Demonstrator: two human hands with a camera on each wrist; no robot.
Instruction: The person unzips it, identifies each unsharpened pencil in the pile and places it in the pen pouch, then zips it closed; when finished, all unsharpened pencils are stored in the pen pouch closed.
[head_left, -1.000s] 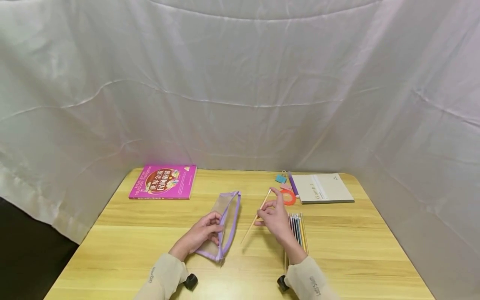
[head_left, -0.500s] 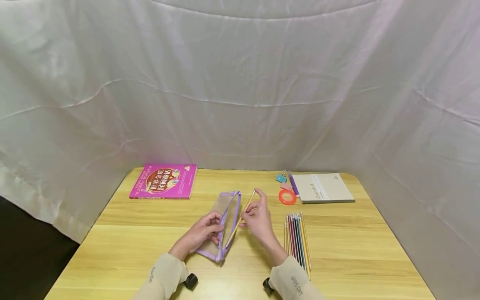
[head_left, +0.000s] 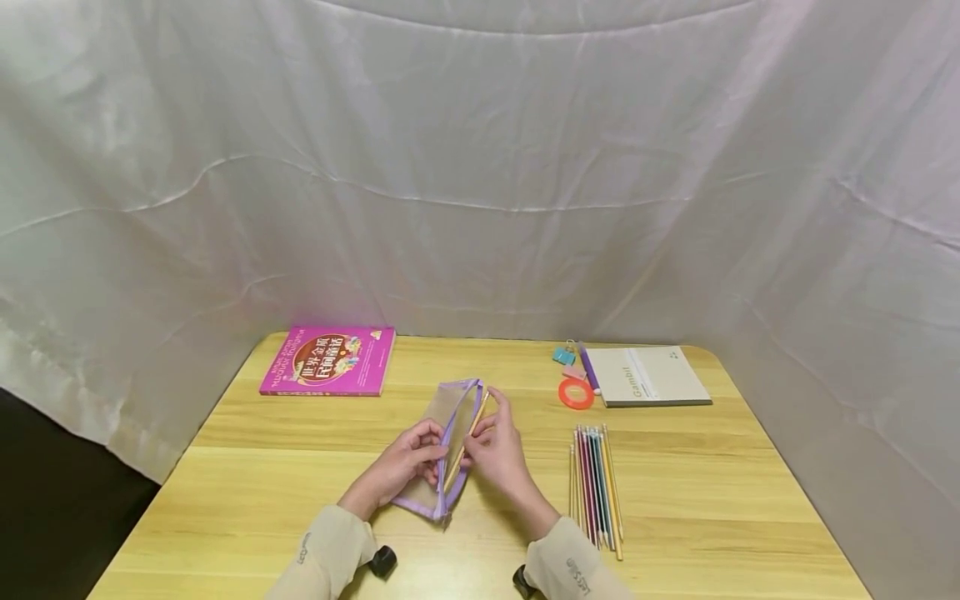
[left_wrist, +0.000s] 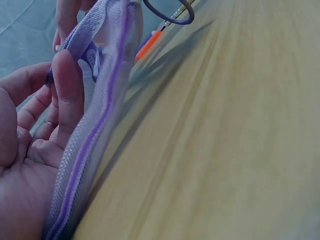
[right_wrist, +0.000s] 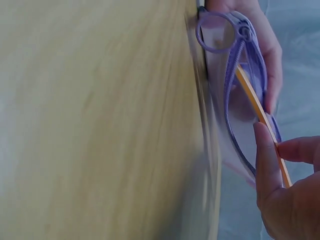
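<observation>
Far left corner of my surface: a pink book, flat, cover up. Far right corner: a grey notebook, flat, with a purple pen along its left edge. Left of the pen, a small blue clip. Just in front of them, an orange tape ring. Nearer me on the right, a row of coloured pencils, side by side. White cloth hangs behind and to both sides.
</observation>
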